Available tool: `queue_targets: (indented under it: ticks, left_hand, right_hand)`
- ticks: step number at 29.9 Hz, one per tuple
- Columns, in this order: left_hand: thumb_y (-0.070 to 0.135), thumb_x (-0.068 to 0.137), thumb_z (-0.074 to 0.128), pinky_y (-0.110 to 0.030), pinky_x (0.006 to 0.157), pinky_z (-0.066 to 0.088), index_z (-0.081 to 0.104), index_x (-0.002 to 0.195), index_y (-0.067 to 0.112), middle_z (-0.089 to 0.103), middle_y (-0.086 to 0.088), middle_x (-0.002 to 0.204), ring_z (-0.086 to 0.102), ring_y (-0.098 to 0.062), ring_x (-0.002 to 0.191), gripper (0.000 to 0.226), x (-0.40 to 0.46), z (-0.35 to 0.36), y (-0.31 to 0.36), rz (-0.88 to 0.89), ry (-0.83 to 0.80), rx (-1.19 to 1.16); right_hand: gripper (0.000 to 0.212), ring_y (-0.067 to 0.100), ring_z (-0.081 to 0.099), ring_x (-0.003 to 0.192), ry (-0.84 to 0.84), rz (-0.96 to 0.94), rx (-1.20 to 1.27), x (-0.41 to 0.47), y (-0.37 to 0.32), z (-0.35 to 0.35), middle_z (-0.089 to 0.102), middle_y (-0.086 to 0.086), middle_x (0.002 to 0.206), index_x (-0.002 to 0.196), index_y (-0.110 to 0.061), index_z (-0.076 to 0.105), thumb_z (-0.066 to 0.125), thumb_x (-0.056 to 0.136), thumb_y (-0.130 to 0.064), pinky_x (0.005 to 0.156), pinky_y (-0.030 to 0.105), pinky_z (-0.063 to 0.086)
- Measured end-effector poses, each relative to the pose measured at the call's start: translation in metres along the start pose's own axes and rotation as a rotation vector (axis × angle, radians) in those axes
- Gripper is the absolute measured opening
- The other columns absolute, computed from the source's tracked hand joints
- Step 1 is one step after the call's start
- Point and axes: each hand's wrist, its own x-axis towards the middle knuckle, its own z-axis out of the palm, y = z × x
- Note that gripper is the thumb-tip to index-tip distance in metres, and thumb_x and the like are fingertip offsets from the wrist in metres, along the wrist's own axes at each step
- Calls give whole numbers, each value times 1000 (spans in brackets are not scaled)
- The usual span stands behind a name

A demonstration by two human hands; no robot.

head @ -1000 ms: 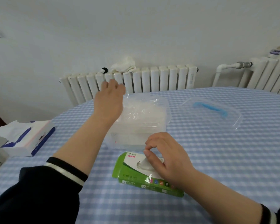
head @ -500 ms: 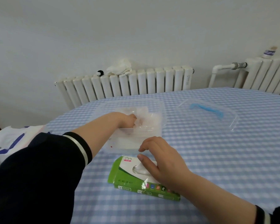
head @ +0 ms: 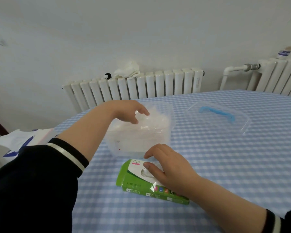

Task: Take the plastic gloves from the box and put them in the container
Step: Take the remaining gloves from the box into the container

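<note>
Resting on green cardboard glove box [head: 138,185], right hand [head: 168,169] relaxed; left hand [head: 128,111] loose-fingered over clear plastic container [head: 165,142] rim, touching crumpled transparent gloves [head: 154,120].

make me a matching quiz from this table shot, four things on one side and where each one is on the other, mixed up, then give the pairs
Things
1. glove box
2. lid
3. tissue pack
4. white cloth

Places
A. on the radiator
B. at the table's left edge, partly behind the left sleeve
C. nearest the camera, under the right hand
D. flat on the table, right of the container

Pairs: 1-C, 2-D, 3-B, 4-A
</note>
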Motion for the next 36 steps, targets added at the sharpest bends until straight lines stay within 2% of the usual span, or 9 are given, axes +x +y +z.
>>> queue_targets:
  ticks: [5, 7, 9, 12, 14, 17, 21, 27, 36]
  left_hand:
    - [2, 97, 38, -25, 86, 48, 61, 123, 25, 63, 9, 118, 61, -7, 97, 41, -34, 14, 9, 86, 650, -154]
    - [4, 93, 41, -22, 63, 47, 65, 116, 18, 67, 4, 109, 60, -11, 73, 35, -51, 38, 18, 257, 926, -24]
    - [10, 90, 44, -25, 44, 42, 64, 112, 15, 70, -1, 100, 57, -16, 56, 30, -63, 71, 26, 443, 1026, 133]
    - [33, 96, 45, -30, 45, 48, 51, 119, 22, 69, 5, 95, 65, -15, 66, 26, -66, 119, 29, 538, 940, 50]
    - [59, 93, 41, -29, 64, 54, 42, 128, 29, 64, 14, 105, 64, -6, 83, 46, -68, 142, 29, 418, 782, -159]
    - [77, 71, 50, -18, 86, 41, 34, 139, 31, 51, 28, 112, 49, 8, 100, 84, -68, 161, 26, 273, 534, -414]
    - [74, 60, 67, -16, 83, 38, 26, 141, 39, 46, 38, 107, 49, 6, 100, 97, -67, 172, 23, 218, 403, -483]
    - [66, 62, 76, -18, 96, 33, 24, 148, 34, 46, 19, 129, 42, -2, 119, 105, -69, 174, 25, 183, 384, -407]
    - [68, 67, 71, -18, 84, 29, 40, 137, 29, 52, 12, 124, 43, -9, 113, 86, -73, 172, 24, 146, 421, -232]
  right_hand:
    - [34, -7, 40, 100, -188, 100, 56, 0, 0, -1, 51, -21, 119, 120, -35, 52, 53, 92, -53, 84, 18, 38]
    - [38, -3, 41, 108, -249, 110, 32, 0, 2, 3, 50, -20, 123, 122, -36, 51, 58, 88, -53, 91, 21, 39]
    - [38, 3, 43, 113, -243, 102, 17, 2, 3, 5, 52, -15, 122, 121, -33, 54, 61, 88, -49, 93, 22, 37]
    - [32, 8, 45, 107, -181, 81, -32, 4, 1, 4, 54, -9, 116, 119, -25, 58, 58, 92, -42, 80, 18, 32]
    - [26, 11, 49, 103, -156, 89, -15, 3, 1, 4, 55, -7, 111, 114, -22, 61, 58, 93, -36, 79, 20, 35]
    - [19, 12, 54, 93, -138, 111, 9, 0, 3, 2, 58, -7, 101, 106, -21, 61, 60, 91, -33, 76, 25, 39]
    - [17, 6, 47, 73, -86, 184, -22, 4, 8, 2, 49, -15, 77, 91, -19, 61, 59, 92, -36, 63, 21, 30]
    - [28, 8, 49, 58, -2, 226, 9, 6, 13, 4, 48, -14, 58, 79, -18, 60, 54, 95, -40, 57, 20, 34]
    - [19, 3, 54, 63, 380, 326, 319, 10, 1, -3, 59, -8, 66, 81, -20, 57, 54, 95, -32, 57, 17, 42]
